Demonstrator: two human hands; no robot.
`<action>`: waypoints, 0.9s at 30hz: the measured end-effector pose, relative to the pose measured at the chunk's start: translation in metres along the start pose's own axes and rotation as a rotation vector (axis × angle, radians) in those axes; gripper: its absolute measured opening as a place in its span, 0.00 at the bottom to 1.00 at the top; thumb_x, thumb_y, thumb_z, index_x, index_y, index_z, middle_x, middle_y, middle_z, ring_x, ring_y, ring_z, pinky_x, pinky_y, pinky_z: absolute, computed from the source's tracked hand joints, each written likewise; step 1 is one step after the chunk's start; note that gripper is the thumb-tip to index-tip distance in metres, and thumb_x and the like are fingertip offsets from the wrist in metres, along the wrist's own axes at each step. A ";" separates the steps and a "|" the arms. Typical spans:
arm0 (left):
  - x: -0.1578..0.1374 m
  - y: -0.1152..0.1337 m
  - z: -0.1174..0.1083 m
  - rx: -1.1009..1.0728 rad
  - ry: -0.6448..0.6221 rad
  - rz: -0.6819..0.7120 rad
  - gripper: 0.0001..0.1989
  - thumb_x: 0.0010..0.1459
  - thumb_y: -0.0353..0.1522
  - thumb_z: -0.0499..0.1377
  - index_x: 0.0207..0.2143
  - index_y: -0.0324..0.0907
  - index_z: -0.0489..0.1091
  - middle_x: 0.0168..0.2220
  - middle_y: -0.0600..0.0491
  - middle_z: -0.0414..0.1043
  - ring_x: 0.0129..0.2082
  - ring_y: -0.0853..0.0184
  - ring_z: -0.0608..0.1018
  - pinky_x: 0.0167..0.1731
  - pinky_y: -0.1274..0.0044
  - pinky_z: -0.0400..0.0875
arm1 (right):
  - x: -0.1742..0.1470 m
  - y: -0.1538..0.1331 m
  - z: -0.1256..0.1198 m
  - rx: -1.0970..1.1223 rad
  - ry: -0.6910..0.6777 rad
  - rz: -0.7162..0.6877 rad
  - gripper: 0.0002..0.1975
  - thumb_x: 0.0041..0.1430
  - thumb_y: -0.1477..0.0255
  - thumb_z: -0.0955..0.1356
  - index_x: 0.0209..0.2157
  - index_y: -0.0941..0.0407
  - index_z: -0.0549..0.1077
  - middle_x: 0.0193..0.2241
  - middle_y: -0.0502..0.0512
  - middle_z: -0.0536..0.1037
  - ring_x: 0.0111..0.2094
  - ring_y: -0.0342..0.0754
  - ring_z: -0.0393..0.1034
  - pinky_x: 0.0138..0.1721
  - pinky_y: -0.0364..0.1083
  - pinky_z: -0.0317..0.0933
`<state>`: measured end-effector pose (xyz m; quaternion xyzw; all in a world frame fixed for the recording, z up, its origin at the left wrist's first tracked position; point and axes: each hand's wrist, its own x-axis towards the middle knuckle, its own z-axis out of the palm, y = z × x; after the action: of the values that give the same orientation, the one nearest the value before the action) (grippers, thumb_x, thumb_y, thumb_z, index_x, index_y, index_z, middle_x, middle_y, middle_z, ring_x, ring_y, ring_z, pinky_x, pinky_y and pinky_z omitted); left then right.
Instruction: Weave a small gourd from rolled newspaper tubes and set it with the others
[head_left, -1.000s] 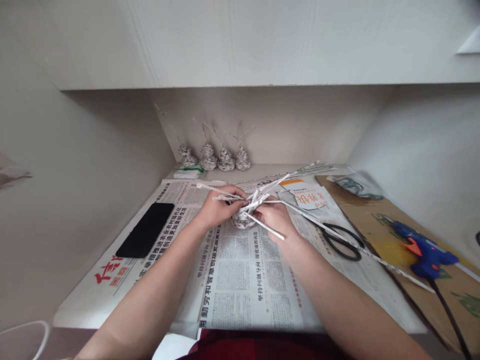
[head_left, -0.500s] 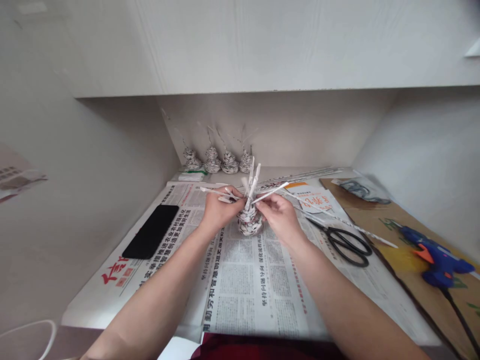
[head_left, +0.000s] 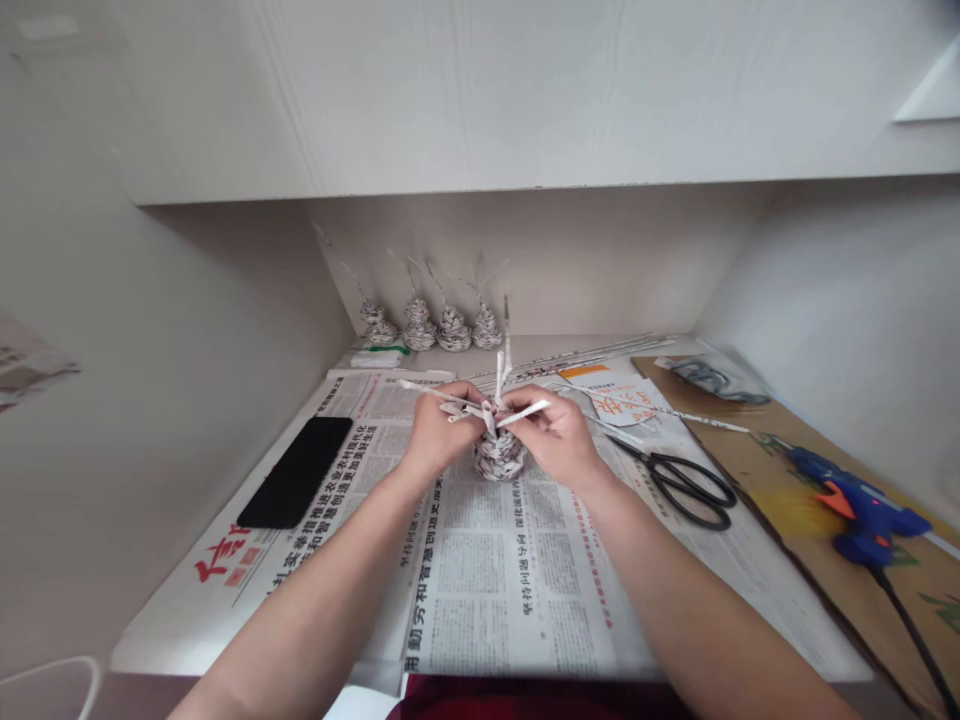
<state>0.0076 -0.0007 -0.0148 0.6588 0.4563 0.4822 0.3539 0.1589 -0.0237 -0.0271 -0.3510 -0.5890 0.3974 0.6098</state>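
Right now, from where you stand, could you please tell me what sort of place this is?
It looks like a desk nook used for crafts, perhaps at home: newspaper is spread out, a blue glue gun lies at the right, and four woven gourd-shaped pieces stand at the back.

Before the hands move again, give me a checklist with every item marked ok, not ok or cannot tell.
1. Left hand and right hand at the top of the woven piece: ok, one on each side.
2. Paper strips pointing one way: not ok, they fan out.
3. Scissors clear of both hands: ok, lying on the newspaper.
4. Glue gun on the cardboard: ok.
5. Glue gun cool: cannot tell.
6. Phone apart from the hands: ok, off to the left.
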 end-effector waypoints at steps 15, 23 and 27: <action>0.002 -0.001 -0.004 -0.023 -0.123 0.023 0.01 0.45 0.27 0.62 0.24 0.37 0.73 0.20 0.56 0.71 0.18 0.71 0.72 0.18 0.81 0.66 | 0.004 0.007 -0.006 -0.132 0.076 0.198 0.08 0.52 0.64 0.71 0.29 0.54 0.72 0.18 0.46 0.72 0.17 0.42 0.64 0.19 0.41 0.58; 0.002 -0.003 -0.001 0.017 -0.083 0.033 0.03 0.45 0.28 0.62 0.26 0.37 0.75 0.21 0.55 0.72 0.19 0.71 0.73 0.21 0.81 0.67 | 0.006 0.003 -0.013 -0.079 -0.014 0.349 0.05 0.49 0.71 0.69 0.31 0.55 0.73 0.18 0.46 0.70 0.19 0.42 0.63 0.18 0.40 0.57; 0.001 -0.003 0.000 -0.014 -0.051 0.022 0.03 0.44 0.26 0.61 0.25 0.37 0.75 0.20 0.56 0.73 0.18 0.71 0.72 0.21 0.80 0.66 | 0.005 0.004 -0.013 -0.125 -0.029 0.237 0.05 0.49 0.72 0.70 0.31 0.55 0.72 0.21 0.47 0.72 0.21 0.42 0.66 0.21 0.41 0.60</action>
<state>0.0068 0.0011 -0.0173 0.6732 0.4365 0.4725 0.3648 0.1718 -0.0171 -0.0292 -0.4498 -0.5757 0.4342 0.5270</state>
